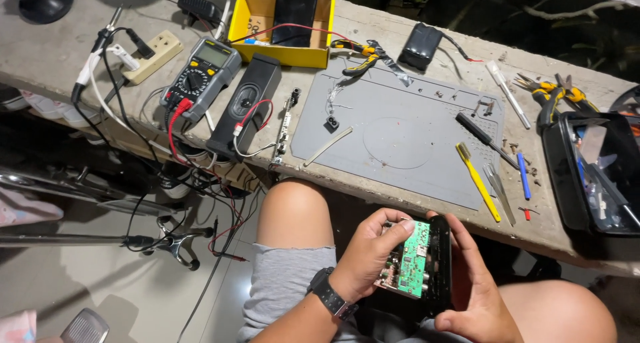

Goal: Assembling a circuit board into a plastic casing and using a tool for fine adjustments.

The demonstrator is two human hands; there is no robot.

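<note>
A rough concrete worktop [53, 56] runs across the view with a grey silicone repair mat [400, 140] on it, above a tiled floor strewn with leads. At the left a digital multimeter [200, 76] lies with its red probe wire plugged in, beside a long black speaker box [243, 106] and a narrow strip board [283, 130]. On the mat's right edge rest a yellow toothbrush [479, 181], tweezers [499, 193] and a black screwdriver [483, 138]; an open black tool case [590, 176] sits furthest right.

Below the worktop, over the person's lap, the left hand [363, 256], a black watch at its wrist, pinches the top and near edge of a green circuit board [411, 260] with thumb and fingers [393, 231] curled. The right hand [470, 283] cups the black housing [440, 263] from behind, fingers wrapped round it.

The board's long axis runs roughly up and down in the view, its top tilted slightly away, component face turned left toward the left hand. To handle it well, I judge the grip should stay on the board's edges, easing it straight along the housing without levering, so connectors and any attached wires are not strained.
</note>
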